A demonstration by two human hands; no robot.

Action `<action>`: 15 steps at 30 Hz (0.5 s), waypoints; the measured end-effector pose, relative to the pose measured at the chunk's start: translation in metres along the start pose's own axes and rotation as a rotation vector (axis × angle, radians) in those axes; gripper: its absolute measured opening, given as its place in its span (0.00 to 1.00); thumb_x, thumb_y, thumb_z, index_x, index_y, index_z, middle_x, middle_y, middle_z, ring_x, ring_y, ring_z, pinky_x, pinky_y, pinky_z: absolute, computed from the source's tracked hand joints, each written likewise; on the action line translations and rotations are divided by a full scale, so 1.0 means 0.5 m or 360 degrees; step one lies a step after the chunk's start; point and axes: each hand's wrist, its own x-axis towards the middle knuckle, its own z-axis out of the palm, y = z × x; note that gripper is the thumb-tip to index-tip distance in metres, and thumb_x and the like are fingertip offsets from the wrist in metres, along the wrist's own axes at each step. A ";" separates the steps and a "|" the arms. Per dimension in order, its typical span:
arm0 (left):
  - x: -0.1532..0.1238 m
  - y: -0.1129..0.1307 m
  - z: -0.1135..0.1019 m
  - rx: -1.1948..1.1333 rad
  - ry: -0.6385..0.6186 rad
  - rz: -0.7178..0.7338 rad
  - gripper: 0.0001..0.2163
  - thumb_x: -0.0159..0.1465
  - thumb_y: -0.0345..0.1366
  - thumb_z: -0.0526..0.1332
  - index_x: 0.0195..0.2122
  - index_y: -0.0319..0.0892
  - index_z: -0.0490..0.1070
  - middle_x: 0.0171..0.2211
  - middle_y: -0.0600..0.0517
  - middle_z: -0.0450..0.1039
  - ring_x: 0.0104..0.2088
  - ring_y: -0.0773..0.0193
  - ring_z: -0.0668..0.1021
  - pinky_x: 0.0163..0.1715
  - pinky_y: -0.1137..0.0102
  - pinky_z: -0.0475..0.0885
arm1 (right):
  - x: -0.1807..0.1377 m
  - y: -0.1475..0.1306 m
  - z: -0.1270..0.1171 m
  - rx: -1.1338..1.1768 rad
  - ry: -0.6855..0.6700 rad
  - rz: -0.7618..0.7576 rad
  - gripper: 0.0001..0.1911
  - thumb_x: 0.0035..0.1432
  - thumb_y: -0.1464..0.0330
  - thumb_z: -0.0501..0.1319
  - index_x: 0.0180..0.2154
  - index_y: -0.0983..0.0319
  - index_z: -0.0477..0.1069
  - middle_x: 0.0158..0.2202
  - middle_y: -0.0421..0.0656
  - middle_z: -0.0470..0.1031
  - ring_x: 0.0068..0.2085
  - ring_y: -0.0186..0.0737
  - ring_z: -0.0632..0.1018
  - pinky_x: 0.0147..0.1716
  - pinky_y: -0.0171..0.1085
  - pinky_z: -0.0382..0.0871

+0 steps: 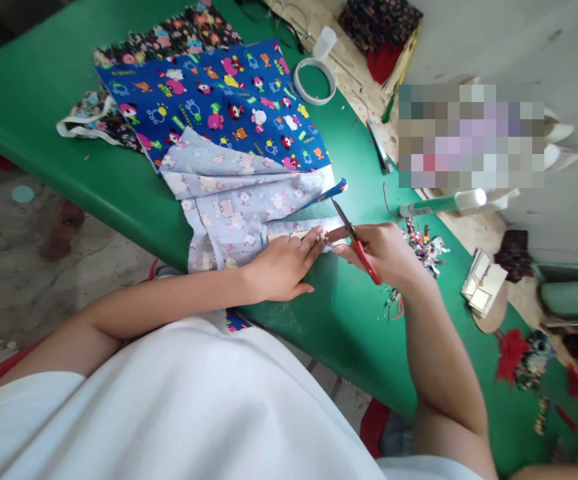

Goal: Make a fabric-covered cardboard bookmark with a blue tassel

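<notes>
Cloth (233,193) on green table (359,353), pale wall (469,47)

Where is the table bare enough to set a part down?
Bare green tabletop left of the blue printed cloth; also between the left hand, right forearm and table's near edge. Crowded: far side, with ring and white-green tube; scraps right of the right hand; pale printed cloth and scissors at the hands.

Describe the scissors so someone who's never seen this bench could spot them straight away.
On the green table, find the pale printed cloth under the left hand. At its right end in the picture is the right hand, holding the scissors. Their bright red handle and dark, narrow blade set them apart from the pale cloth beside them.
</notes>
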 end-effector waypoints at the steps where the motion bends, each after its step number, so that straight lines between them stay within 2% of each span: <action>1: 0.000 0.000 0.000 -0.0001 0.0005 -0.0001 0.37 0.68 0.50 0.56 0.70 0.29 0.48 0.71 0.29 0.39 0.60 0.43 0.69 0.53 0.58 0.66 | -0.008 -0.006 0.013 0.0010 0.0073 0.0070 0.36 0.62 0.40 0.44 0.28 0.62 0.73 0.18 0.42 0.66 0.20 0.34 0.62 0.24 0.36 0.55; 4: 0.000 -0.002 0.000 -0.0002 0.0004 0.0006 0.35 0.69 0.50 0.55 0.68 0.29 0.52 0.69 0.29 0.47 0.61 0.43 0.69 0.54 0.57 0.66 | -0.022 -0.023 0.045 -0.0087 0.0250 0.0201 0.34 0.61 0.40 0.45 0.24 0.61 0.69 0.20 0.44 0.66 0.20 0.36 0.62 0.24 0.36 0.54; 7: 0.000 0.000 -0.005 0.0024 -0.0003 0.0005 0.33 0.69 0.50 0.55 0.67 0.29 0.54 0.67 0.30 0.54 0.58 0.44 0.71 0.52 0.59 0.67 | -0.023 -0.032 0.064 -0.0179 0.0333 0.0242 0.31 0.61 0.42 0.45 0.22 0.59 0.65 0.19 0.45 0.66 0.19 0.36 0.62 0.24 0.36 0.53; 11: -0.023 0.012 -0.025 0.0182 0.0024 0.0009 0.31 0.70 0.48 0.54 0.65 0.29 0.58 0.68 0.31 0.53 0.53 0.48 0.75 0.50 0.60 0.68 | -0.019 -0.034 0.077 -0.0143 0.0391 0.0261 0.29 0.62 0.44 0.47 0.23 0.59 0.64 0.21 0.46 0.68 0.21 0.38 0.65 0.25 0.36 0.56; 15: -0.070 0.017 -0.056 0.0391 0.0046 -0.0107 0.28 0.72 0.44 0.50 0.65 0.24 0.58 0.66 0.30 0.58 0.52 0.49 0.76 0.47 0.61 0.70 | -0.016 -0.030 0.086 -0.0045 0.0462 0.0238 0.28 0.62 0.45 0.47 0.22 0.58 0.63 0.23 0.47 0.69 0.23 0.39 0.68 0.25 0.36 0.56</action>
